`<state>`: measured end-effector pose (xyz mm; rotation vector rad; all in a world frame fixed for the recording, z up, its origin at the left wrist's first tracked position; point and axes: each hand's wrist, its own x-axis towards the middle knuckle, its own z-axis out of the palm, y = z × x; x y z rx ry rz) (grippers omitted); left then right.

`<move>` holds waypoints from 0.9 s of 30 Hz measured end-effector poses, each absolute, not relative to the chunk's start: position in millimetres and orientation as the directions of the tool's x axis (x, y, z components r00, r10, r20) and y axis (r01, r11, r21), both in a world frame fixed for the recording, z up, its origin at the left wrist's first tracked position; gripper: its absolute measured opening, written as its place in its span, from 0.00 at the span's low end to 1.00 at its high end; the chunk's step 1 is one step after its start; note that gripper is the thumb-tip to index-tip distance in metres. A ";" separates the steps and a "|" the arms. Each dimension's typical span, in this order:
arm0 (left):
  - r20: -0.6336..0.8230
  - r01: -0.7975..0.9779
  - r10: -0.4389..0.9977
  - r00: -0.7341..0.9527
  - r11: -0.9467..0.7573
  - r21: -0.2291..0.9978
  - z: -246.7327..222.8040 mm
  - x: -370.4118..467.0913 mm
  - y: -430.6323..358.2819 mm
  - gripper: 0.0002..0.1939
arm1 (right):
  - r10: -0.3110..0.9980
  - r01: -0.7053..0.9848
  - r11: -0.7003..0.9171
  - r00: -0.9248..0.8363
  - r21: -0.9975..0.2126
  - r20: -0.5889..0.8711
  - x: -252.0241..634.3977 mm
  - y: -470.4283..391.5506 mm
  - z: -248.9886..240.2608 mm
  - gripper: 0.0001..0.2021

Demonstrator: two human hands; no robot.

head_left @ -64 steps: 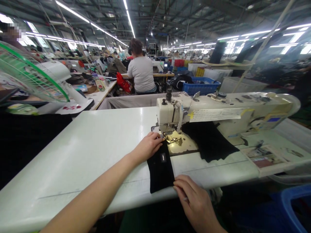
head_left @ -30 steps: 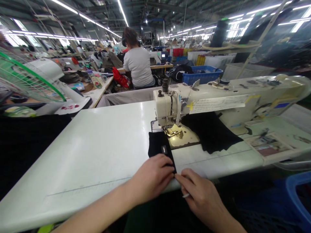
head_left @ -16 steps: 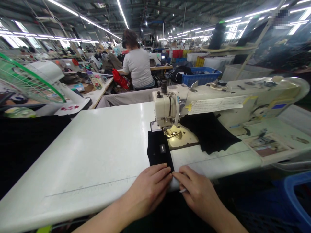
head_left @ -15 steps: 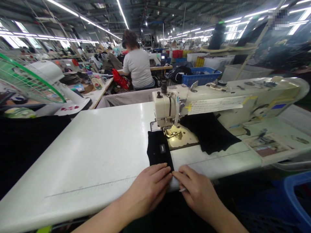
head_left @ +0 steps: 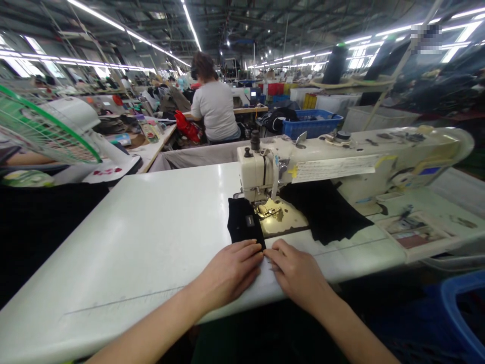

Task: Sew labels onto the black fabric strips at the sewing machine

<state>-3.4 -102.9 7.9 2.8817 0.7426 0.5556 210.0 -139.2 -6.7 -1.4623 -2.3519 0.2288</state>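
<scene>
A black cloth piece (head_left: 241,222) with a small dark label lies on the white table, its far edge at the needle area of the sewing machine (head_left: 261,167). My left hand (head_left: 231,268) presses flat on the near part of the cloth, fingers pointing right. At the cloth's near right edge, my right hand (head_left: 297,270) pinches the fabric between thumb and forefinger; a small metallic object shows under its curled fingers, too small to name. A second black cloth (head_left: 326,210) lies under the machine's arm, right of the metal plate.
A green and white fan (head_left: 49,126) stands at the left beside dark fabric. A tray of small tools (head_left: 420,227) is set in the table at the right. A blue basket (head_left: 454,303) is at the lower right. Beyond the table a person (head_left: 215,108) sits facing away.
Both hands have moved forward toward the machine, and the labelled cloth has slid forward with them, its label now nearer the needle. The camera view has shifted slightly.
</scene>
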 end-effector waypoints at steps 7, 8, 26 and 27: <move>0.328 0.435 0.482 0.812 -0.876 0.209 6.7 -4.6 -83.9 0.14 | 0.912 0.859 0.410 -0.374 -0.306 0.171 206.2 -120.9 -1.2 0.15; 0.328 0.435 0.483 0.812 -0.875 0.211 7.0 -4.7 -81.5 0.14 | 0.913 0.862 0.406 -0.371 -0.304 0.169 205.6 -118.4 -0.5 0.15; 0.351 0.442 0.494 0.795 -0.869 0.221 7.4 -5.9 -43.3 0.14 | 0.926 0.899 0.369 -0.333 -0.235 0.179 208.7 -98.3 2.7 0.15; 0.354 0.443 0.497 0.792 -0.867 0.227 8.0 -5.5 -41.8 0.13 | 0.926 0.901 0.364 -0.324 -0.234 0.192 210.8 -100.5 2.0 0.15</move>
